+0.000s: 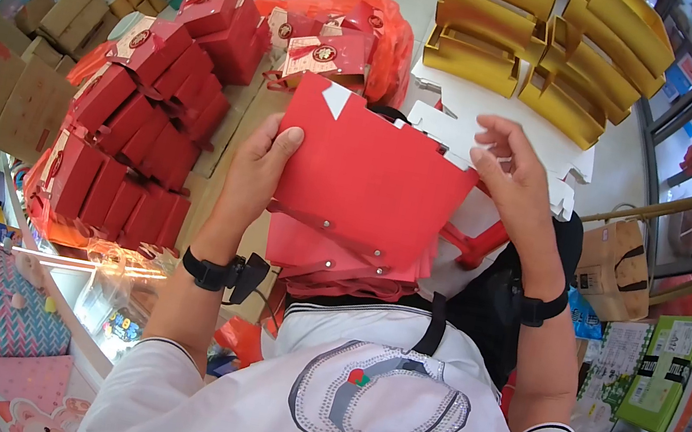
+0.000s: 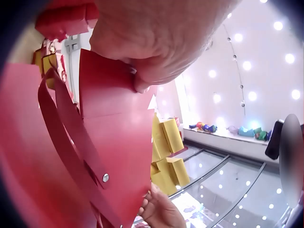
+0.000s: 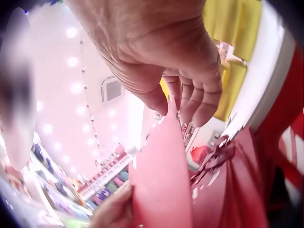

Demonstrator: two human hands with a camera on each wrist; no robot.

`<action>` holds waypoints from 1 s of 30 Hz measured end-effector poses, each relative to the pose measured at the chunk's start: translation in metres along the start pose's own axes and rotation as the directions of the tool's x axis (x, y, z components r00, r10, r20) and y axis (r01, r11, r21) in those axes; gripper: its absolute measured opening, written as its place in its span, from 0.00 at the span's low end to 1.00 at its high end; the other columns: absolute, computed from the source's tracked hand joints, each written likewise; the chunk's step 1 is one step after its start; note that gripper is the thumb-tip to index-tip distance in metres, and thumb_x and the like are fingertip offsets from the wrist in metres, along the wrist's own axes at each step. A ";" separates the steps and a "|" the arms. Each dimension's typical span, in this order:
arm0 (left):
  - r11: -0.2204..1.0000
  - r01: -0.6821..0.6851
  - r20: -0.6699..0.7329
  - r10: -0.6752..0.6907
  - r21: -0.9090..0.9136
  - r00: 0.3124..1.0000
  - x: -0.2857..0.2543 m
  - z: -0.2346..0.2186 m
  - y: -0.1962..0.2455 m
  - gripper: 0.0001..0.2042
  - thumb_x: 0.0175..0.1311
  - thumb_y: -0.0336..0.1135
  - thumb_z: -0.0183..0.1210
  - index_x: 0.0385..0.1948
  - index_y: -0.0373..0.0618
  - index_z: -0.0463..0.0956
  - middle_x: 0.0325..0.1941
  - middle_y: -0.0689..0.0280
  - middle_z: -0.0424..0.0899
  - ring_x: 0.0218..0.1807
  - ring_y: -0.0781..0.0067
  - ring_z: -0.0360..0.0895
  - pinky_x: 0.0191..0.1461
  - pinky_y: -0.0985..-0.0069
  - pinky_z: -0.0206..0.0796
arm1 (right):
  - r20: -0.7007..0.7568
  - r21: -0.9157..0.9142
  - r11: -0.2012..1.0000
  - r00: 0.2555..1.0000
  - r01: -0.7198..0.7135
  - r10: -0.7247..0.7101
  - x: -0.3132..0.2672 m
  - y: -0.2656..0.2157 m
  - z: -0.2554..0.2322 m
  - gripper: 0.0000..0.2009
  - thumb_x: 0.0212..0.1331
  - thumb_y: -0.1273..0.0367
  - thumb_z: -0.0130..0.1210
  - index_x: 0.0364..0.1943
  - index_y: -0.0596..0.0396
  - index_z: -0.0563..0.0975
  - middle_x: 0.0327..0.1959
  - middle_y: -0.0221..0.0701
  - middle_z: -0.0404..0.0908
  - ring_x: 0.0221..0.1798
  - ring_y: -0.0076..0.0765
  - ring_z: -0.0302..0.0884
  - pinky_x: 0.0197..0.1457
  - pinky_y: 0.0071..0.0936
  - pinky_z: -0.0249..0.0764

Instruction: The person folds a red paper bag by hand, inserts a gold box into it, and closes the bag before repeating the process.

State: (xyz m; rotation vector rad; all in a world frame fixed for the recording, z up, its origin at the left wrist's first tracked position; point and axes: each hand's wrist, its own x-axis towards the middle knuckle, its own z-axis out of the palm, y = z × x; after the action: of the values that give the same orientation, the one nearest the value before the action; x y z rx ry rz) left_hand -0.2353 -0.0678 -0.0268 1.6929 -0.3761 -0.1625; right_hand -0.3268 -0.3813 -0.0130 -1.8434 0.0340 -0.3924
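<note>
My left hand (image 1: 263, 151) grips a flat red gift box (image 1: 372, 174) by its left edge, with the thumb on the near face. White tabs show along its top edge, and metal studs line its lower edge. In the left wrist view a red strap handle (image 2: 69, 137) hangs from a stud. At the box's upper right corner is my right hand (image 1: 516, 172), fingers loosely bent and apart, the thumb beside the edge. The right wrist view shows the corner between thumb and fingers, with a gap. Below the held box lies a stack of red flat pieces (image 1: 346, 270) on the lap.
Red made-up boxes (image 1: 131, 123) stand in rows on the left, and more (image 1: 328, 56) sit on orange plastic farther back. Yellow trays (image 1: 480, 31) are stacked on a white table (image 1: 512, 111) ahead. On the right are a paper bag (image 1: 614, 268) and a green box (image 1: 659, 373).
</note>
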 end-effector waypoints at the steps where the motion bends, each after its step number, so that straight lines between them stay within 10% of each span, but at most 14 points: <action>1: 0.999 -0.019 0.012 0.018 0.029 1.000 0.001 0.002 0.003 0.16 0.78 0.41 0.55 0.56 0.39 0.76 0.49 0.69 0.82 0.50 0.84 0.76 0.56 0.81 0.69 | -0.039 -0.097 0.989 0.993 0.109 -0.113 0.003 -0.009 0.000 0.13 0.65 0.69 0.60 0.52 0.57 0.80 0.39 0.28 0.78 0.42 0.23 0.77 0.46 0.24 0.74; 5: 0.982 -0.077 0.081 0.063 0.174 0.995 0.000 0.019 0.016 0.16 0.78 0.42 0.56 0.55 0.38 0.77 0.48 0.69 0.82 0.50 0.83 0.76 0.57 0.80 0.68 | 0.251 -0.150 0.943 0.934 0.297 -0.254 0.013 -0.048 0.018 0.13 0.62 0.69 0.60 0.50 0.55 0.82 0.39 0.36 0.77 0.41 0.35 0.77 0.47 0.29 0.75; 14: 0.928 -0.241 0.198 0.189 0.285 0.962 -0.002 0.032 0.025 0.11 0.78 0.37 0.56 0.53 0.40 0.75 0.38 0.62 0.84 0.41 0.80 0.78 0.46 0.76 0.72 | 0.358 -0.309 0.825 0.861 0.474 -0.361 0.028 -0.035 0.035 0.09 0.59 0.68 0.65 0.38 0.57 0.79 0.30 0.31 0.72 0.33 0.30 0.72 0.37 0.27 0.69; 20: 0.908 -0.282 0.162 0.241 0.312 0.957 -0.001 0.042 0.031 0.13 0.78 0.37 0.54 0.57 0.42 0.73 0.39 0.57 0.84 0.44 0.71 0.82 0.49 0.74 0.73 | 0.466 -0.286 0.958 0.876 0.015 0.126 0.026 -0.062 0.019 0.12 0.59 0.64 0.62 0.40 0.58 0.77 0.24 0.31 0.75 0.29 0.31 0.73 0.35 0.32 0.70; 23: 0.835 -0.444 0.251 0.376 0.325 0.892 0.009 0.040 0.020 0.20 0.75 0.38 0.58 0.63 0.41 0.70 0.49 0.52 0.82 0.51 0.61 0.82 0.55 0.70 0.72 | 0.602 -0.306 0.939 0.733 -0.155 0.317 0.024 -0.058 0.009 0.14 0.60 0.64 0.61 0.43 0.59 0.78 0.27 0.28 0.77 0.32 0.23 0.72 0.36 0.26 0.70; 27: 0.666 -0.484 0.330 0.355 0.568 0.875 -0.008 0.046 0.029 0.37 0.66 0.44 0.68 0.73 0.39 0.61 0.61 0.50 0.78 0.63 0.58 0.76 0.66 0.68 0.66 | 0.495 0.321 0.879 0.854 -0.354 0.163 -0.010 -0.030 0.032 0.13 0.65 0.70 0.58 0.51 0.59 0.78 0.35 0.27 0.81 0.37 0.19 0.75 0.43 0.25 0.74; 30: 0.691 -0.498 0.372 0.340 0.524 0.864 -0.023 0.057 0.030 0.43 0.61 0.46 0.72 0.74 0.38 0.58 0.63 0.48 0.77 0.64 0.54 0.76 0.66 0.66 0.67 | 0.477 0.165 0.978 0.878 -0.128 0.035 -0.015 -0.030 0.027 0.13 0.67 0.71 0.57 0.53 0.59 0.77 0.40 0.32 0.84 0.40 0.24 0.78 0.49 0.28 0.76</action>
State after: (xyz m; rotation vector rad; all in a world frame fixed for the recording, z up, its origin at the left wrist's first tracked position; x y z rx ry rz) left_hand -0.2794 -0.1164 -0.0091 2.1693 -1.0996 0.1137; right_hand -0.3390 -0.3435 0.0047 -1.6942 -0.2529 0.1211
